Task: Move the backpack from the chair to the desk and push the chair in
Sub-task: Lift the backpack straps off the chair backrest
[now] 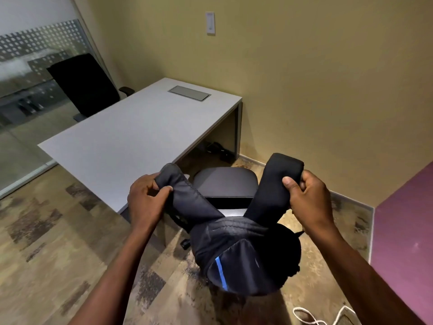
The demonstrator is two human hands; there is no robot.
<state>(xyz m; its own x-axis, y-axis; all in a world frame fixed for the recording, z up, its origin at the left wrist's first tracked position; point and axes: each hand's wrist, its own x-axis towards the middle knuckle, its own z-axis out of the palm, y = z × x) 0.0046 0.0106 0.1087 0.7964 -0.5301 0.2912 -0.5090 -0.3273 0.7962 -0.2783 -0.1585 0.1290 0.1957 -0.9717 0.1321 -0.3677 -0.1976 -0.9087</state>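
A black backpack (246,252) with a short blue stripe hangs in front of me, above the floor. My left hand (146,198) grips its left shoulder strap and my right hand (307,193) grips its right strap, both straps pulled up and apart. Beyond the backpack stands a dark office chair (226,181); its seat is bare and sits just outside the near right corner of the grey desk (131,141). The chair's base is mostly hidden by the backpack.
A second black chair (84,85) stands at the desk's far left side, before a glass partition. A metal cable hatch (189,93) is set in the desktop. A white cable (314,316) lies on the floor at bottom right, near a purple wall panel (405,231).
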